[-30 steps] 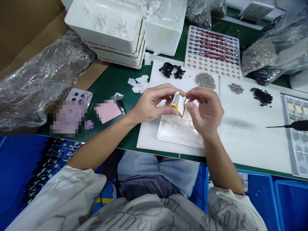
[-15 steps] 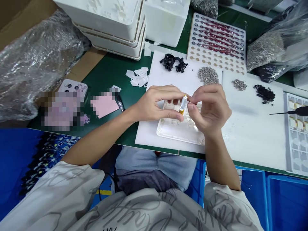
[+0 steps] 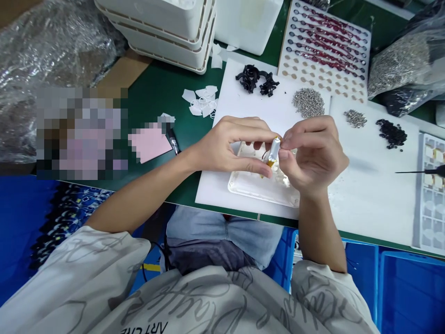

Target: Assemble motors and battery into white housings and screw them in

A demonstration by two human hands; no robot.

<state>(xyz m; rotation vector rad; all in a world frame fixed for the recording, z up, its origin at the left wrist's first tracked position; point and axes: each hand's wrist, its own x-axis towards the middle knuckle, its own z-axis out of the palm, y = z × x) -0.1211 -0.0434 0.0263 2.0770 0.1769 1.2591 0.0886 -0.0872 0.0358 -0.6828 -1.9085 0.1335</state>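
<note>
At the far left a crumpled clear plastic bag (image 3: 52, 51) lies against brown cardboard, and a pixelated patch hides whatever lies beside it; on the green workbench mat (image 3: 156, 97) sit a pink sheet (image 3: 149, 144), partly pixelated, and a black pen-like tool (image 3: 173, 141) at its corner; above them are stacked white plastic trays (image 3: 163, 28) and white paper scraps (image 3: 200, 99); on a white board (image 3: 212, 185) lie black rubber pieces (image 3: 253, 79) and a white plastic tray (image 3: 259, 185); the left hand (image 3: 229, 148) is curled, grasping the small foil pouch cell (image 3: 273, 152) between thumb and forefinger; the cell, banded in yellow tape, stands tilted above the white plastic tray, not touching it, with a thin red wire (image 3: 266, 154) at its lower part; the right hand (image 3: 313, 153) pinches its upper end from the other side; further right are a heap of small steel parts (image 3: 308, 102), a perforated board of red-wired strips (image 3: 323, 46), black rings (image 3: 391, 133), a black-handled needle pick (image 3: 431, 171) and a compartment tray (image 3: 431, 195); blue bins (image 3: 410, 297) stand below the bench edge.
</note>
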